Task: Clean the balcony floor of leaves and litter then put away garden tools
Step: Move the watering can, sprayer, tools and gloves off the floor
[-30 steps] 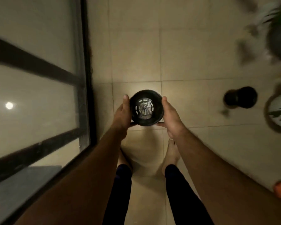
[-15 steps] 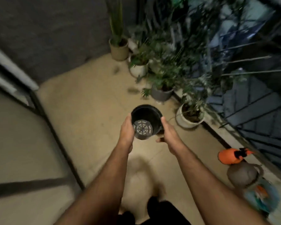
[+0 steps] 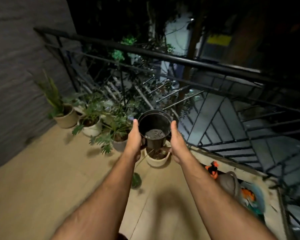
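Head view: black pot between both hands, near railing.

No legible text, labels, brands or numbers anywhere. Yellow panel in the upper right of the frame, beyond the railing, may be a sign; too dark and blurred to read any lettering.

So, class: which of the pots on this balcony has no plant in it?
The black pot held up between the left hand and right hand; the floor pots along the railing all hold plants.
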The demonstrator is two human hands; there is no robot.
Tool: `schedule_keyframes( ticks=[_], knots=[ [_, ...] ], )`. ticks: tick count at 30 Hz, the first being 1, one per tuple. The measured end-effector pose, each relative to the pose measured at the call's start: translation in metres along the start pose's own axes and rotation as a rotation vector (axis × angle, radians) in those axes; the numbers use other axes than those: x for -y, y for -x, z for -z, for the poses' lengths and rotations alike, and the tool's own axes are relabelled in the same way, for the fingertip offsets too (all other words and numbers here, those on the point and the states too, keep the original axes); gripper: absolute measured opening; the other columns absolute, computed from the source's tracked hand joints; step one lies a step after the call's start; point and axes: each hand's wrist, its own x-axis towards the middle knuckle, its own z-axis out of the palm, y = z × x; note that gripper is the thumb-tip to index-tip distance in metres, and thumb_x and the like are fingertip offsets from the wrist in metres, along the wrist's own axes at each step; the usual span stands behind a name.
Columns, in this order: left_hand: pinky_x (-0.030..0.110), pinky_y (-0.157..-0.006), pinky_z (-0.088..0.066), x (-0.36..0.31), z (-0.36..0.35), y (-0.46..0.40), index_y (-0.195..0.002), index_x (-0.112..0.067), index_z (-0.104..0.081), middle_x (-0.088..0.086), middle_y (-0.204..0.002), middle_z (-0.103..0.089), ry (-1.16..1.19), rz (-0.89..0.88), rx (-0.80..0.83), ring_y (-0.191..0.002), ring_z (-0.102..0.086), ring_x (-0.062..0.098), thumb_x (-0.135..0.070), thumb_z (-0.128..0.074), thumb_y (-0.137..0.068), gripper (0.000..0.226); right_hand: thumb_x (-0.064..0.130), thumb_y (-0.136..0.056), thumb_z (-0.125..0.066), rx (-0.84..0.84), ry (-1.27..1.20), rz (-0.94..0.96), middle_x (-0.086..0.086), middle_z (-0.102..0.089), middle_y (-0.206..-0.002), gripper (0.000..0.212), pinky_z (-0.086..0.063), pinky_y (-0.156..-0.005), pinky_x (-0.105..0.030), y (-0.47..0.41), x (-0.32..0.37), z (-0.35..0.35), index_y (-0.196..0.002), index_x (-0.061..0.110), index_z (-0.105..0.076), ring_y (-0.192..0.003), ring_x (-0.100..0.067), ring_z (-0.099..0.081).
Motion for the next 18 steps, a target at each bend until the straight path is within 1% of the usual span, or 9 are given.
schedule_keyframes(
  ticks=[3,5,6,7,8,10,13,16,18],
  knots=[
    [0.03,-0.077,-0.054,-0.007,-0.024,-0.028,-0.124,-0.023,-0.066,0.0,-0.112,-0.072,-0.042,-0.034,0.092,-0.095,-0.068,0.009,-0.061,-0.025,-0.102,0.061,0.082,-0.081,-0.039,-0.05,-0.046,0.03,0.007,-0.037,-0.155,0.085,-0.037,-0.112,-0.053,-0.012,0.017,0.014,-0.151,0.033,-0.035,-0.14,-0.021,-0.039],
    [0.035,-0.089,-0.054,-0.009,-0.041,-0.047,-0.122,-0.022,-0.067,-0.004,-0.11,-0.072,-0.059,-0.057,0.141,-0.094,-0.066,0.005,-0.059,-0.025,-0.103,0.059,0.068,-0.095,-0.036,-0.111,-0.058,0.058,0.011,-0.039,-0.148,0.068,-0.033,-0.111,-0.041,-0.025,0.022,0.027,-0.152,0.032,-0.034,-0.137,-0.012,-0.036],
    [0.039,-0.096,-0.052,-0.008,-0.049,-0.059,-0.119,-0.023,-0.069,-0.005,-0.11,-0.072,-0.081,-0.062,0.173,-0.097,-0.065,0.006,-0.059,-0.025,-0.103,0.059,0.067,-0.096,-0.035,-0.137,-0.066,0.059,0.015,-0.04,-0.142,0.066,-0.031,-0.106,-0.036,-0.029,0.025,0.033,-0.151,0.032,-0.035,-0.132,-0.008,-0.035],
    [0.042,-0.101,-0.05,-0.008,-0.055,-0.066,-0.114,-0.025,-0.07,-0.007,-0.11,-0.073,-0.094,-0.06,0.202,-0.101,-0.065,0.007,-0.061,-0.025,-0.102,0.059,0.069,-0.093,-0.036,-0.157,-0.07,0.063,0.017,-0.04,-0.142,0.067,-0.031,-0.107,-0.036,-0.033,0.027,0.037,-0.15,0.033,-0.038,-0.131,-0.007,-0.036],
    [0.043,-0.102,-0.048,-0.011,-0.064,-0.075,-0.112,-0.027,-0.07,-0.007,-0.111,-0.073,-0.113,-0.048,0.235,-0.104,-0.065,0.008,-0.062,-0.025,-0.101,0.059,0.073,-0.09,-0.038,-0.194,-0.075,0.073,0.016,-0.043,-0.146,0.07,-0.032,-0.111,-0.04,-0.04,0.029,0.043,-0.148,0.033,-0.041,-0.133,-0.009,-0.04],
    [0.041,-0.097,-0.051,-0.013,-0.082,-0.093,-0.118,-0.027,-0.069,-0.004,-0.118,-0.071,-0.13,-0.027,0.289,-0.108,-0.064,0.012,-0.063,-0.025,-0.101,0.059,0.075,-0.089,-0.039,-0.257,-0.084,0.105,0.008,-0.049,-0.147,0.071,-0.037,-0.112,-0.051,-0.053,0.035,0.052,-0.145,0.033,-0.044,-0.133,-0.016,-0.047],
    [0.036,-0.084,-0.054,-0.011,-0.107,-0.116,-0.125,-0.025,-0.066,-0.001,-0.119,-0.072,-0.156,0.021,0.351,-0.108,-0.066,0.016,-0.064,-0.027,-0.1,0.061,0.075,-0.088,-0.041,-0.346,-0.124,0.106,0.003,-0.055,-0.14,0.066,-0.045,-0.105,-0.055,-0.066,0.039,0.069,-0.138,0.032,-0.049,-0.125,-0.019,-0.054],
    [0.039,-0.093,-0.054,-0.001,-0.131,-0.133,-0.112,-0.023,-0.071,-0.002,-0.11,-0.074,-0.185,0.048,0.406,-0.106,-0.068,0.017,-0.06,-0.032,-0.101,0.054,0.074,-0.09,-0.039,-0.385,-0.216,0.075,0.003,-0.055,-0.14,0.066,-0.045,-0.103,-0.055,-0.078,0.033,0.088,-0.139,0.032,-0.048,-0.125,-0.019,-0.054],
    [0.039,-0.096,-0.052,0.01,-0.144,-0.147,-0.105,-0.025,-0.072,-0.005,-0.107,-0.075,-0.23,0.065,0.45,-0.107,-0.067,0.016,-0.058,-0.031,-0.102,0.052,0.079,-0.084,-0.042,-0.401,-0.268,0.041,0.002,-0.055,-0.141,0.076,-0.046,-0.102,-0.053,-0.088,0.027,0.101,-0.142,0.031,-0.047,-0.126,-0.018,-0.054]
  ],
)
